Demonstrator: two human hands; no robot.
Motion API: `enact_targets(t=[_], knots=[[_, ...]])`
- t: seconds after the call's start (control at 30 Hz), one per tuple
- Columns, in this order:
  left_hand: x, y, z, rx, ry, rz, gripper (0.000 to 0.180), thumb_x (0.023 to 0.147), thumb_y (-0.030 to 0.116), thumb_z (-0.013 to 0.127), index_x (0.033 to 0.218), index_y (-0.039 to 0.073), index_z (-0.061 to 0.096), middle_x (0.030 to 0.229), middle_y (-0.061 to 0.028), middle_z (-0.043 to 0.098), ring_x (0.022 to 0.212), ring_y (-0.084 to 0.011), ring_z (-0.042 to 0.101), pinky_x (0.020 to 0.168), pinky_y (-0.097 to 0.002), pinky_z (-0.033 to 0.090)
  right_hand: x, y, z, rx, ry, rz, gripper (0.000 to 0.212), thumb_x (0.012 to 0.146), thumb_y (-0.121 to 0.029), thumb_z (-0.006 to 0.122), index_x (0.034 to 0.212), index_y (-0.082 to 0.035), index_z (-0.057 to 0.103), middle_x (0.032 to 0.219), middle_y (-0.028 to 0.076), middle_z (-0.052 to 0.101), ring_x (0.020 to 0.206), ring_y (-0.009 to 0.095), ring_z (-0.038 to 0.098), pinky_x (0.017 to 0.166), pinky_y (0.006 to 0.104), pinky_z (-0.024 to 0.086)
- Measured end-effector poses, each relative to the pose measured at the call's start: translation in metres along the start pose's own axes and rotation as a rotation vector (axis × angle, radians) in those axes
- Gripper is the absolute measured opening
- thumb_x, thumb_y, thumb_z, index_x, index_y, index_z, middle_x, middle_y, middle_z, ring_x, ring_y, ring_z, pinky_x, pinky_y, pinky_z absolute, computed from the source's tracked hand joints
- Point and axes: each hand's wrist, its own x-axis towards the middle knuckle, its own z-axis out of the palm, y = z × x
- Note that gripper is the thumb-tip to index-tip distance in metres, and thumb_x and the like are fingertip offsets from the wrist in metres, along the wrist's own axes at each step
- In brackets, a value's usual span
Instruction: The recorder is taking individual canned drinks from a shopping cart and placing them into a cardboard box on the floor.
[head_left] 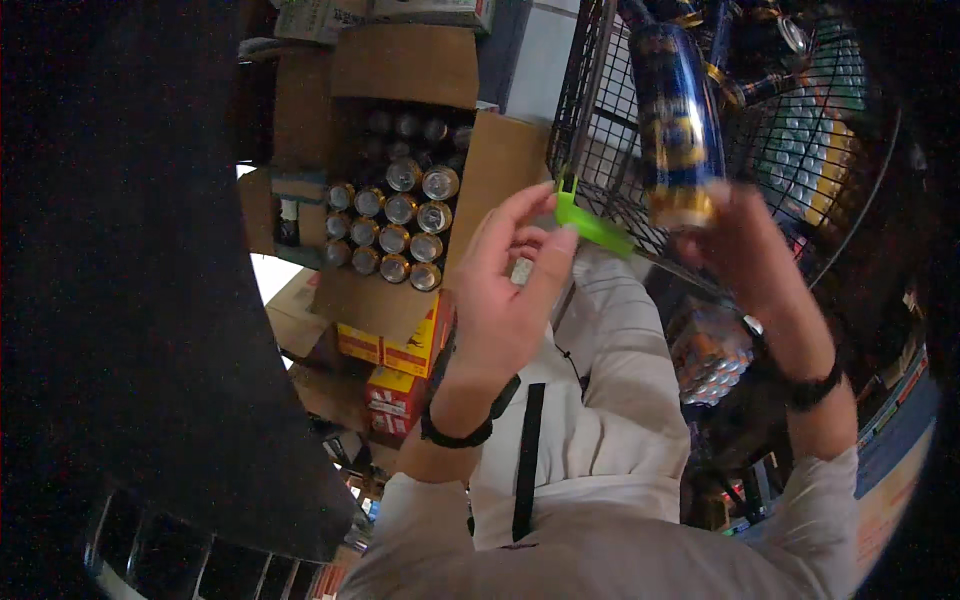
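green is the small piece (597, 230) in the left hand (510, 285) of the person; two short prongs stand at its upper end. the thumb and the forefinger are clamped on it, and the other fingers are curled behind. the piece is in front of the person, between the carton (400, 65) and the can (680, 120).

this can is dark blue with gold, and it is tilted a little, with its gold end down. the right hand (738, 235) is at this lower end, but it is blurred, so i cannot tell if its fingers are closed on the can or apart.

behind the can is a black wire basket (592, 75), where more blue and gold cans (757, 90) lie in different directions. on the left side the carton is open, with its flaps spread. inside it, cans with silver tops (400, 208) stand upright in rows. below the carton is a yellow and red box (385, 348). each wrist wears a black band (457, 432).
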Motion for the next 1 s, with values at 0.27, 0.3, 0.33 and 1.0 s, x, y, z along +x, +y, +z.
enact_targets(t=[0.27,0.3,0.33,1.0], knots=[[-0.008,0.033,0.005,-0.197,-0.1,-0.034,0.06,0.09,0.014,0.072,0.14,-0.002,0.045,0.118,-0.0103,0.063,0.1,-0.0137,0.063,0.09,-0.0299,0.051,-0.055,0.021,0.083,-0.297,-0.091,-0.361,0.056,0.084,-0.031,0.076,0.126,0.0,0.058,0.103,0.014,0.068,0.085,0.024,0.066,0.078,0.0345,0.053],[-0.005,0.038,0.002,-0.203,-0.11,-0.079,0.06,0.089,0.012,0.072,0.14,-0.002,0.044,0.118,-0.01,0.063,0.101,-0.0142,0.063,0.091,-0.0306,0.051,-0.053,0.021,0.084,-0.373,-0.087,-0.394,0.058,0.083,-0.033,0.077,0.126,0.0,0.057,0.103,0.016,0.068,0.087,0.027,0.066,0.079,0.0363,0.053],[-0.004,0.037,-0.006,-0.255,-0.103,-0.095,0.058,0.089,0.011,0.071,0.139,-0.001,0.045,0.118,-0.0097,0.063,0.102,-0.0146,0.063,0.091,-0.0306,0.051,-0.051,0.02,0.088,-0.445,-0.088,-0.431,0.059,0.082,-0.034,0.078,0.126,0.0,0.057,0.104,0.018,0.068,0.089,0.03,0.066,0.081,0.038,0.053],[0.215,-0.118,-0.231,1.306,0.383,-0.125,0.07,0.07,0.053,0.079,0.114,-0.001,0.07,0.116,-0.024,0.069,0.11,-0.0392,0.066,0.093,-0.0462,0.052,-0.027,0.089,-0.089,-1.11,0.081,-0.431,0.062,0.064,-0.026,0.081,0.118,-0.005,0.059,0.112,0.019,0.061,0.106,0.043,0.058,0.092,0.0462,0.05]])
